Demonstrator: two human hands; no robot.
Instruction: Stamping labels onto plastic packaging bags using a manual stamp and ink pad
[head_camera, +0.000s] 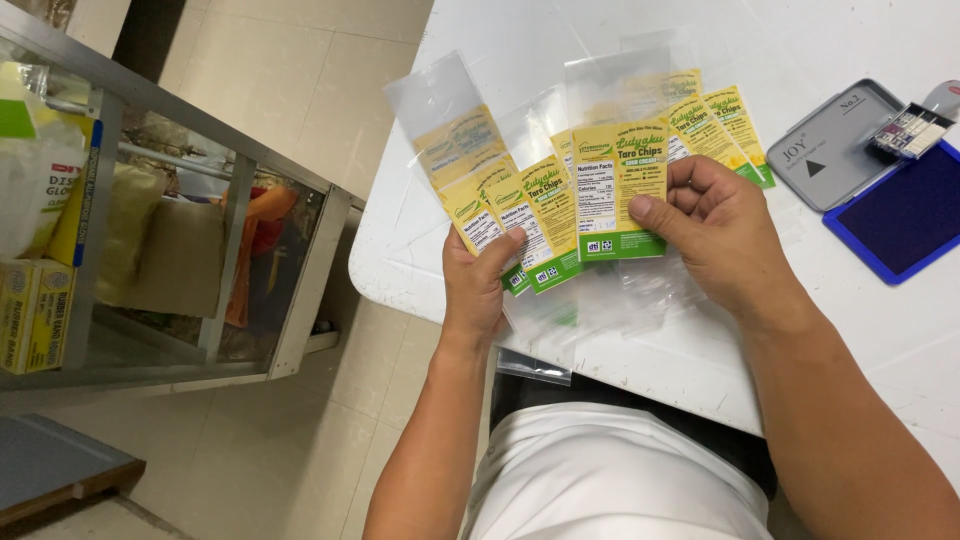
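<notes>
Both hands hold a fan of several clear plastic snack bags (560, 190) with yellow and green printed labels, spread over the near edge of a white table (420, 250). My left hand (478, 285) grips the left end of the fan from below, thumb on a label. My right hand (715, 230) pinches the middle bag (620, 185) with its thumb on the front. More bags of the same kind fan out behind my right hand toward the upper right (720, 125).
An open stamp pad with a blue ink surface (905, 215) and grey lid (835, 145) lies at the table's right, a stamp (915, 128) resting on it. A metal shelf rack (180, 220) with boxes and bags stands on the tiled floor to the left.
</notes>
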